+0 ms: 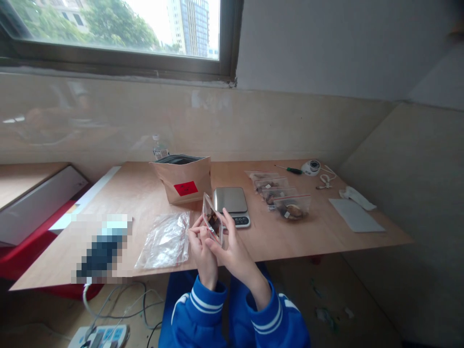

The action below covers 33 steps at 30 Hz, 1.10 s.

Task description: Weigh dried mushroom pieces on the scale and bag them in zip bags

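Between my two hands a small clear zip bag (212, 220) with dark brown pieces inside is held up, its mouth spread. My left hand (203, 249) grips the bag's left and lower side with fingers bent. On the right edge, my right hand (235, 249) pinches it between thumb and fingers. Right behind the bag sits a digital scale (231, 200) with a bare metal plate. To the left lies a stack of flat clear plastic bags (165, 240). A brown paper pouch (184, 179) with a red label stands with its top open.
Several filled zip bags (292, 209) lie in a row on the right of the table. Beyond them are a screwdriver (293, 170), a small white camera (311, 167), a white cloth (357, 197) and a white sheet (355, 216). A plastic bottle (159, 149) stands behind the pouch. A power strip (99, 337) sits below.
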Motion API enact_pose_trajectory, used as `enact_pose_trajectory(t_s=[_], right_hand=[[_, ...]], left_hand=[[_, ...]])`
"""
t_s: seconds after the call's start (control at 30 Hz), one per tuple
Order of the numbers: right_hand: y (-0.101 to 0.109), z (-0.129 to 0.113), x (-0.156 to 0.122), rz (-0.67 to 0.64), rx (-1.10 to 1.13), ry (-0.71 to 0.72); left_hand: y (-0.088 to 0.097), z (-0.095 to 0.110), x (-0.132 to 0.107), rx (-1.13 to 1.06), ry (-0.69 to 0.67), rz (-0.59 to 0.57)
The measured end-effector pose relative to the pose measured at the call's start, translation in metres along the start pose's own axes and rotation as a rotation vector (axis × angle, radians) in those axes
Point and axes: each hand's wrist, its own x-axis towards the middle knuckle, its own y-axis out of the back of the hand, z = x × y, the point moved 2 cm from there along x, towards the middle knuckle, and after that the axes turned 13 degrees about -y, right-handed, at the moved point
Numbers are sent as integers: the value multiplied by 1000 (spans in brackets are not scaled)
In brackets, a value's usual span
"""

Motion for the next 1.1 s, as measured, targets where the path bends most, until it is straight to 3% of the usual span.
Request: enact_pose_trajectory(t_s=[0.1,0.37,0.47,0.63,0.73,0.83,1.1], right_hand=[[-6,-6,-1,-54,49,39],[8,2,-7,45,-37,100],[28,2,-9,73,15,110],[64,0,-13,127,47,36],[73,2,-14,93,68,22],[79,14,-13,127,77,28],[104,66,-7,349,56,-125]], left_hand=[[-3,10,-7,-176,92,-20],[-20,18,-22,-366,109,-133],[-21,15,-23,-314,98,-196],[-10,-2,-3,16,-130,-239],[-5,-15,10,12,-51,-343],[-3,-21,17,-91,50,-420],[6,-32,18,-84,73,-390]])
